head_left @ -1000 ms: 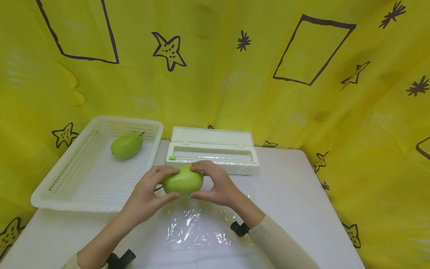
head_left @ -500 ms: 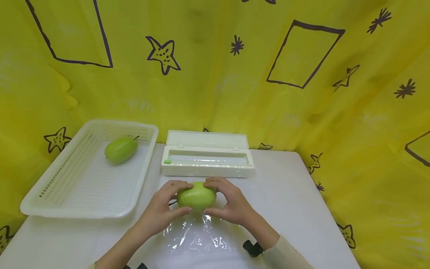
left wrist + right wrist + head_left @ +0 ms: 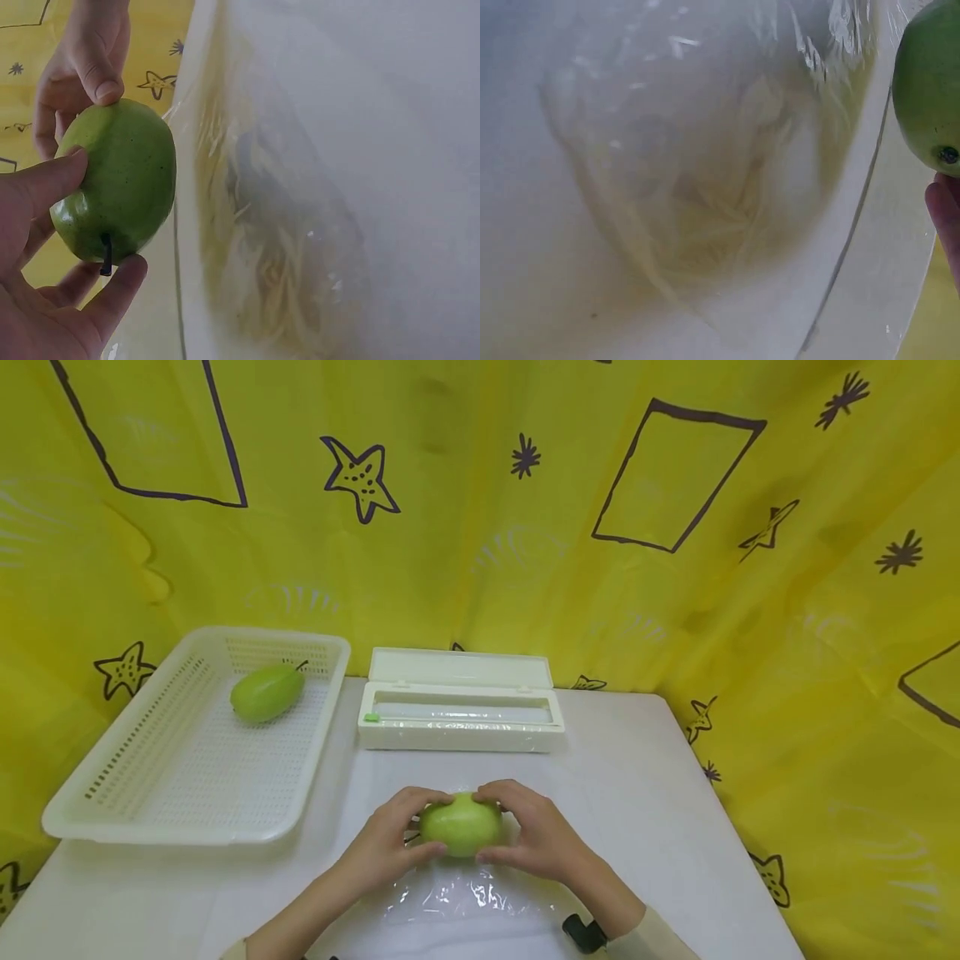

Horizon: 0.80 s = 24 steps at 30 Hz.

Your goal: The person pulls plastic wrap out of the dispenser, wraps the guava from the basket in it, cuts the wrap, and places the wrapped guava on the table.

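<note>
A green mango (image 3: 460, 827) with a dark stem is held level between both hands, over the front middle of the table. My left hand (image 3: 386, 842) grips its stem end, thumb and fingers on opposite sides, as the left wrist view shows. The other end is gripped by my right hand (image 3: 546, 841). Beneath and in front of the mango lies a sheet of clear cling film (image 3: 453, 897), shiny and wrinkled. I cannot tell whether the mango touches it. Behind stands a white cling film dispenser (image 3: 461, 740), lid up, with a roll inside and a green slider at its left end.
On the left is a white plastic basket (image 3: 176, 837) with perforated sides; a second green mango (image 3: 266, 695) lies in it. The white table (image 3: 637, 777) meets a yellow patterned curtain (image 3: 450, 568) at the back and right.
Both hands have brought the mango from close to the dispenser toward the table's front and slightly right, over the film. The view has shifted slightly; basket and dispenser stay in place.
</note>
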### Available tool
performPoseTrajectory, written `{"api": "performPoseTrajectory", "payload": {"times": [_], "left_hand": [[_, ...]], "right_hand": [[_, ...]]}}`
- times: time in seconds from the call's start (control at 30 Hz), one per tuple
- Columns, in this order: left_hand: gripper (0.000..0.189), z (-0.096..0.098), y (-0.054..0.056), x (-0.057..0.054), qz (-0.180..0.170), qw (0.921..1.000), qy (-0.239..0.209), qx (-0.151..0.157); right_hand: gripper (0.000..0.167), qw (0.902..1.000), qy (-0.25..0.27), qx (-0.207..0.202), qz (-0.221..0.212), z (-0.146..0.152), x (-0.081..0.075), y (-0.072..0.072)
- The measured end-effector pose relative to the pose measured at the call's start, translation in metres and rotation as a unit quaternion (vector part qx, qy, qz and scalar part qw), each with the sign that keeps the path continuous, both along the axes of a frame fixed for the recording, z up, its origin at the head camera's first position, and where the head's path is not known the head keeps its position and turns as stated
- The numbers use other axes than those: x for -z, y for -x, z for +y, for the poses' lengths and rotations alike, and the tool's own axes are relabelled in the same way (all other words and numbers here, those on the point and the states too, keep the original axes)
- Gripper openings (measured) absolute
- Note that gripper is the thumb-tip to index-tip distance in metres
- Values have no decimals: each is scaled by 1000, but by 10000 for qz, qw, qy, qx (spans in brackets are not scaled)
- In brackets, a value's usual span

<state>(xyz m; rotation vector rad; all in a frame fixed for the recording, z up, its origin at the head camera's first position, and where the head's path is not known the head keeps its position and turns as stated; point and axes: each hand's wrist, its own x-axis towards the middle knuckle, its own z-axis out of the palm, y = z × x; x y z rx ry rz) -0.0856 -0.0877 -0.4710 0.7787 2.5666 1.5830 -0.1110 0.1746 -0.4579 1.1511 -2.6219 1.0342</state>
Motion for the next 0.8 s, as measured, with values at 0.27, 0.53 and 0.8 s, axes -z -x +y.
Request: {"api": "performPoseTrajectory", "payload": {"times": [0.27, 0.53, 0.8], "left_hand": [[53, 4, -6, 8, 93, 9987, 507, 44], [53, 8, -2, 6, 148, 9987, 478, 23], [51, 9, 11, -2, 240, 9985, 497, -4]], "right_hand": [[71, 9993, -340, 87, -135, 5, 7, -6], [71, 9994, -226, 187, -185, 8, 7, -4], [70, 9995, 66, 200, -232, 7, 7, 5]]}}
